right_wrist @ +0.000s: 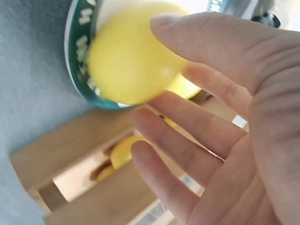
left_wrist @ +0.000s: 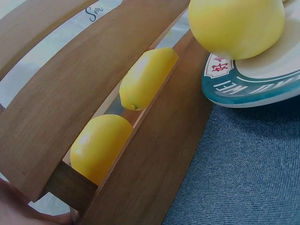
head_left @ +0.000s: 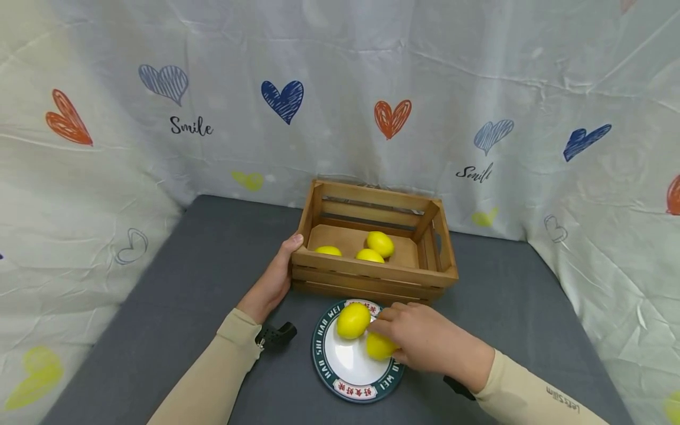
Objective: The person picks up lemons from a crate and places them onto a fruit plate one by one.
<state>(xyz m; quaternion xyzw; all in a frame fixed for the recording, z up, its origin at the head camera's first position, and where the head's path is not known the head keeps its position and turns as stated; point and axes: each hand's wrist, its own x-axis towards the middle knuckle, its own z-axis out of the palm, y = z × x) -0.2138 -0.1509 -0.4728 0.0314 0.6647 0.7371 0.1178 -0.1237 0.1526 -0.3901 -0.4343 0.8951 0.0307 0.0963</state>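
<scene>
A slatted wooden crate (head_left: 372,277) stands behind a round plate (head_left: 340,369) with a dark green lettered rim. My left hand (head_left: 273,280) grips the crate's left end, thumb up at the top corner; most of its fingers are hidden by the wood. Over the plate, my right hand (head_left: 425,336) holds a yellow lemon (head_left: 378,347) between thumb and fingers. In the right wrist view the thumb lies along one side of this lemon (right_wrist: 131,56), with fingertips at the other. Another lemon (head_left: 353,320) sits on the plate just left of it.
Three lemons lie inside the crate, one lemon (head_left: 380,244) farther back than the others. A dark grey cloth (head_left: 202,283) covers the table. Behind the crate hangs a pale curtain (head_left: 340,59) printed with hearts. Both wrists wear black straps.
</scene>
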